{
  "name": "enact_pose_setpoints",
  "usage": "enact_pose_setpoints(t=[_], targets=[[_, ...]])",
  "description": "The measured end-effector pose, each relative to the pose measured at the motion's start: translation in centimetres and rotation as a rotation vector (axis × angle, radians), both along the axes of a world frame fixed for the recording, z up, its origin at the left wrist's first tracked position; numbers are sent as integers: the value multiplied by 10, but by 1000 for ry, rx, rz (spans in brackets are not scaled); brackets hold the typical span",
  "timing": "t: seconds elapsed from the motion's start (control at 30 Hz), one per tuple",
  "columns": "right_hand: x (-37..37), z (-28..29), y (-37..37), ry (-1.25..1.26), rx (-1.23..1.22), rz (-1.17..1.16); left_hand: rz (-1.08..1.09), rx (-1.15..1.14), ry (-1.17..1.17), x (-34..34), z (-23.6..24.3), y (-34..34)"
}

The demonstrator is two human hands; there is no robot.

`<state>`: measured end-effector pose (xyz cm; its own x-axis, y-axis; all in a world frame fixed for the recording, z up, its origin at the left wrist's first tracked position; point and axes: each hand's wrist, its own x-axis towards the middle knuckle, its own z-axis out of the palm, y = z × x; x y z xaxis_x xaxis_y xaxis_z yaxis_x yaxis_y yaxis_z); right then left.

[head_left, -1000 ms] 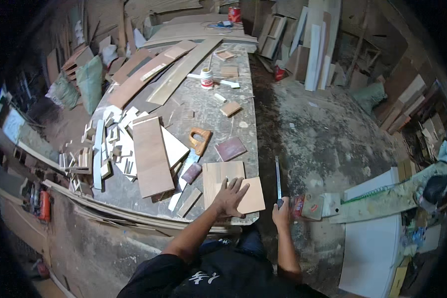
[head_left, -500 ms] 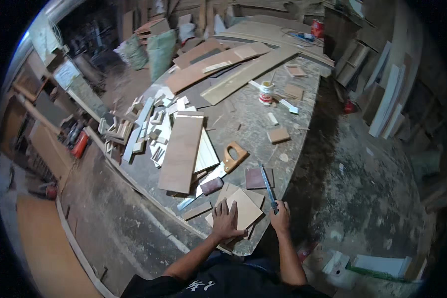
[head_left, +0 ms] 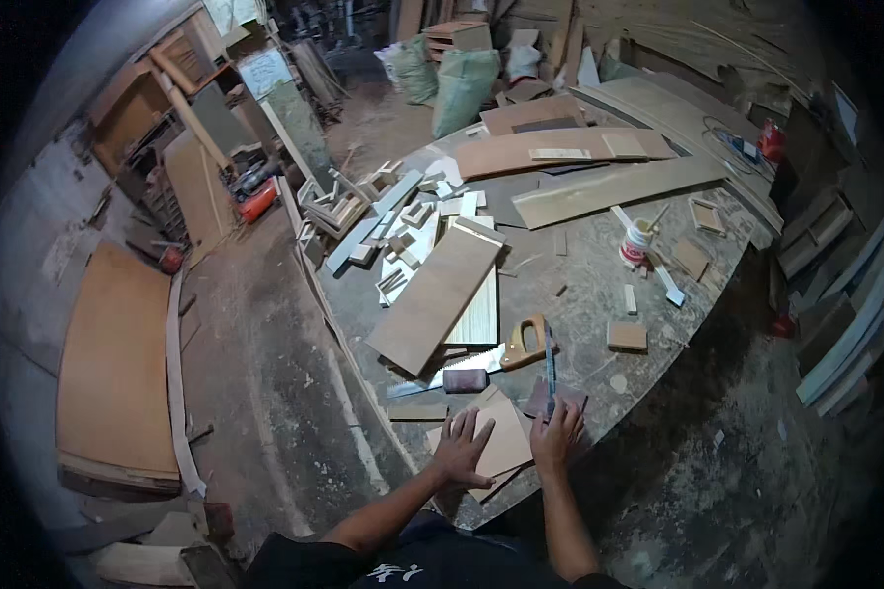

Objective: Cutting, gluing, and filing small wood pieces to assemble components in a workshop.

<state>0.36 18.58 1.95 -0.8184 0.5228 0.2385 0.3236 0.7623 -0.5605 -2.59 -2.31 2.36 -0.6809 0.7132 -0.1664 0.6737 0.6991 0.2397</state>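
My left hand (head_left: 462,454) lies on pale square wooden boards (head_left: 506,439), fingers spread, pressing on the top one. Close beside it, my right hand (head_left: 557,432) is closed around the lower end of a long thin file-like tool (head_left: 550,358), whose exact kind I cannot make out. Its slim shaft points away from me, next to the wooden handle of a hand saw (head_left: 526,342). Under the right fingers a dark reddish square sheet (head_left: 540,397) shows in part. A dark purple-brown block (head_left: 465,381) sits just beyond the boards, and a narrow wood strip (head_left: 417,413) lies left of them.
A long brown board (head_left: 437,294) rests over small wooden offcuts (head_left: 393,257). Further right stand a white-and-red glue pot (head_left: 635,242) with a stick in it and a small wooden block (head_left: 627,336). Long planks (head_left: 619,191) cover the far table (head_left: 599,285). Sacks (head_left: 462,93) stand behind.
My view has swung left, shifting the scene rightward. The right hand has brought the thin tool forward and left, over the reddish sheet and beside the saw handle. My left hand stays on the boards.
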Motion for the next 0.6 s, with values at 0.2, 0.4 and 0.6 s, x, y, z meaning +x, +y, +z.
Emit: enact_pose_setpoints(t=[0.2,0.4,0.6], targets=[[5,-6,-16,12,-75,310,16,-70,-55,0,6,-1],[26,0,-52,-120,50,526,134,-58,-17,-8,-5,-53],[24,-5,-86,-418,91,525,601,154,364,-89,-28,-150]])
